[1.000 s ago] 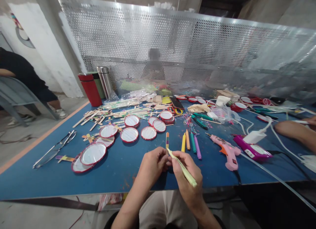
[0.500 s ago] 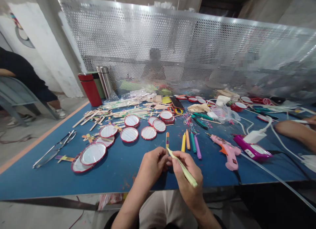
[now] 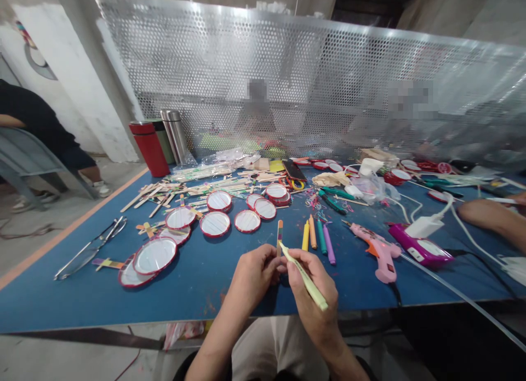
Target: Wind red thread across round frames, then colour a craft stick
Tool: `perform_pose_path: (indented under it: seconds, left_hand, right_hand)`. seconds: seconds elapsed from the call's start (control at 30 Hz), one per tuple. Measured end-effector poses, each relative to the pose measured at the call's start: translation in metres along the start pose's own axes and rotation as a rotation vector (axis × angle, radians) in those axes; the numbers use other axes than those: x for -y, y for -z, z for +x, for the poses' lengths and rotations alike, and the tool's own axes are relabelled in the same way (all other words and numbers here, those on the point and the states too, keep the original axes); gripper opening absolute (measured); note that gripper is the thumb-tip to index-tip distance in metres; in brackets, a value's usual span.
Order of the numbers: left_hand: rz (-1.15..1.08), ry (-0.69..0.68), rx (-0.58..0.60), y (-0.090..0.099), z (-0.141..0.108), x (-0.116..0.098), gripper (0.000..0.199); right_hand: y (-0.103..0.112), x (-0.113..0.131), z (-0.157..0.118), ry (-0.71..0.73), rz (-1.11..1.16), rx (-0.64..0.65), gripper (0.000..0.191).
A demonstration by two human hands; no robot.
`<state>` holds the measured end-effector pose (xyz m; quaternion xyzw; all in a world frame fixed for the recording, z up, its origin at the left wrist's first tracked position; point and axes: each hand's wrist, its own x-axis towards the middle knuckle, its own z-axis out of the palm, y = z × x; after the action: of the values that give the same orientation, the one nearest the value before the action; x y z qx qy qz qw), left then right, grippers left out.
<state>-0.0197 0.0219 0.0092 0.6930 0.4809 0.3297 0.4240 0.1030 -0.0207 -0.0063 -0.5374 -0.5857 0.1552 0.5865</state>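
Note:
My left hand (image 3: 258, 271) is closed on the lower end of a wooden craft stick (image 3: 280, 231), which points away from me and bears orange, purple and yellowish bands. In my right hand (image 3: 315, 293) is a pale yellow-green marker (image 3: 304, 277), gripped like a pen, its tip at the stick's edge near my left fingertips. Just beyond my right hand lie a yellow marker (image 3: 306, 236), an orange marker (image 3: 313, 233), a teal marker (image 3: 320, 237) and a purple marker (image 3: 329, 245). My fingers hide the stick's lower part.
Round red-rimmed discs (image 3: 216, 224) and a heap of craft sticks (image 3: 213, 184) lie left and beyond. Glasses (image 3: 92, 248) rest at far left, near a red bottle (image 3: 149, 150). On the right are a pink glue gun (image 3: 380, 252), a purple power strip (image 3: 423, 248) and another person's arm (image 3: 493, 219).
The marker's tip has shifted slightly up and right along the stick, and the stick has tilted a little. Both hands stay almost in place.

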Motion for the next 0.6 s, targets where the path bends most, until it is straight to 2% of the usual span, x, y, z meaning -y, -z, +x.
perform_pose_path:
  seconds: [0.6]
  left_hand:
    - [-0.017,-0.007,0.000,-0.0002,-0.0015,0.0004,0.021]
  right_hand:
    - [0.0005,-0.0009,0.0005,-0.008,-0.002,0.017,0.016]
